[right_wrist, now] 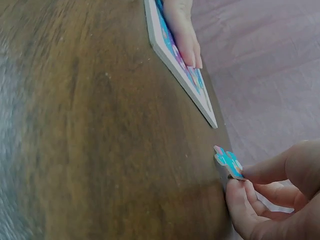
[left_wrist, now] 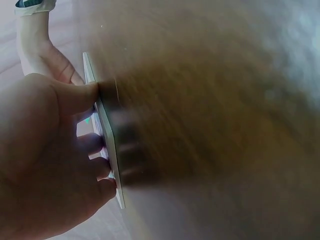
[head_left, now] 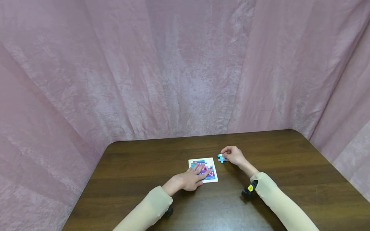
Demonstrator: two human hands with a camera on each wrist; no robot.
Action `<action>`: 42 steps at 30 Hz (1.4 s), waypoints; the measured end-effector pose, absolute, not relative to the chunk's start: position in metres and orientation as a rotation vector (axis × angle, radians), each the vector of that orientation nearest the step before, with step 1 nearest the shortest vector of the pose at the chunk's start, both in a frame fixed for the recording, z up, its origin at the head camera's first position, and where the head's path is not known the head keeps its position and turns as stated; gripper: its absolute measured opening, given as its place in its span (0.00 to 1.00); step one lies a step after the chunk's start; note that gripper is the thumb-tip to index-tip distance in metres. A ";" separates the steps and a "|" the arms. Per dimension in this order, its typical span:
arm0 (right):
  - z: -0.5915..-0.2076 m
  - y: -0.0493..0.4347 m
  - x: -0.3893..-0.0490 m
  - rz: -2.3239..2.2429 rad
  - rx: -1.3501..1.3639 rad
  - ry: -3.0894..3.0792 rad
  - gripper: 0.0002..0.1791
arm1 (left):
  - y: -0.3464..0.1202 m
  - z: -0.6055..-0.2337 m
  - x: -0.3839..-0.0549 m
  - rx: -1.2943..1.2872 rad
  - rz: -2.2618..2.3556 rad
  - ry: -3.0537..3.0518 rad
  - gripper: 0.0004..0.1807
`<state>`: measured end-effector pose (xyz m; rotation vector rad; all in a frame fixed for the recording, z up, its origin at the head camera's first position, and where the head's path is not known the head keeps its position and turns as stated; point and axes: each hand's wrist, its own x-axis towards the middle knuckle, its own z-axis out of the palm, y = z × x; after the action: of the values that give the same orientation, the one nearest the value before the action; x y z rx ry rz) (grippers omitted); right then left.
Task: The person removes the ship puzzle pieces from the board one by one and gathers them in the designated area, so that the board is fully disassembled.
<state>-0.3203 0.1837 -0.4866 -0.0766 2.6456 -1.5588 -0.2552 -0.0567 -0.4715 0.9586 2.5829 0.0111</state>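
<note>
A square jigsaw puzzle in a white frame [head_left: 215, 179] lies flat on the table, printed in blue, purple and pink. My left hand [head_left: 190, 180] rests on it with the fingers spread over the picture; in the left wrist view the thumb [left_wrist: 80, 97] touches the frame's near edge. To the right of the frame, my right hand [head_left: 234, 156] pinches a blue puzzle piece [head_left: 221, 158] between thumb and fingers. In the right wrist view the piece [right_wrist: 229, 162] is tilted and apart from the frame. Part of the picture is hidden under the left hand.
The brown wooden table [head_left: 138, 160] has rounded far corners. Behind it hangs a pink curtain [head_left: 185, 80], which continues along both sides. A dark wrist device with a yellow mark [head_left: 250, 188] sits at the right sleeve cuff.
</note>
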 end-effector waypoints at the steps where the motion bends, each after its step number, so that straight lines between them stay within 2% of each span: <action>1: -0.486 0.183 -0.320 -1.533 -0.073 2.670 0.07 | -0.057 -0.472 -0.256 0.962 0.019 2.581 0.32; 10: -0.489 0.181 -0.323 -1.316 -0.171 2.853 0.12 | -0.060 -0.473 -0.258 0.971 0.113 2.558 0.32; 28: -0.489 0.180 -0.323 -1.209 -0.239 2.922 0.08 | -0.060 -0.474 -0.255 0.822 0.146 2.596 0.31; 42: -0.482 0.166 -0.317 -1.287 -0.228 2.908 0.06 | -0.062 -0.475 -0.255 0.815 0.167 2.596 0.33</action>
<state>-0.3167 0.1664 -0.4822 -0.2276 2.9083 -1.2873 -0.2554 -0.0617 -0.4746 0.8155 2.5956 0.1675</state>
